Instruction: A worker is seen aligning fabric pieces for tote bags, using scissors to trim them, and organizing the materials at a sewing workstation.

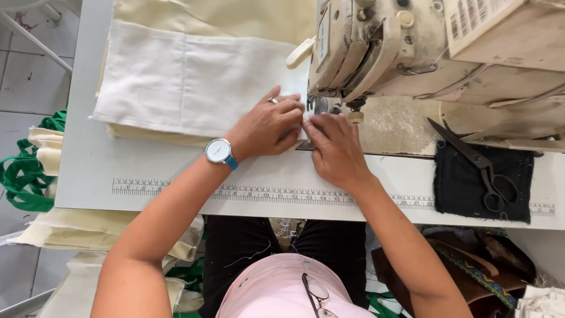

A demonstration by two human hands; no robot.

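While both sets of fingers press flat on the white cloth point(194, 82) right at the presser foot point(321, 106), nothing is pinched: left hand point(268, 126) spread open on top, right hand point(335, 147) flat just beside it, fingertips meeting near the needle. To feed well, I'd judge: keep the edge straight, tips clear of the needle (they sit very close). Cloth lies across the desk point(88, 182), trailing left from the sewing machine point(412, 53). Scissors point(482, 168) on a dark pad point(465, 176) well right; printed ruler point(176, 189) along the desk edge. Nothing blocks the feed.
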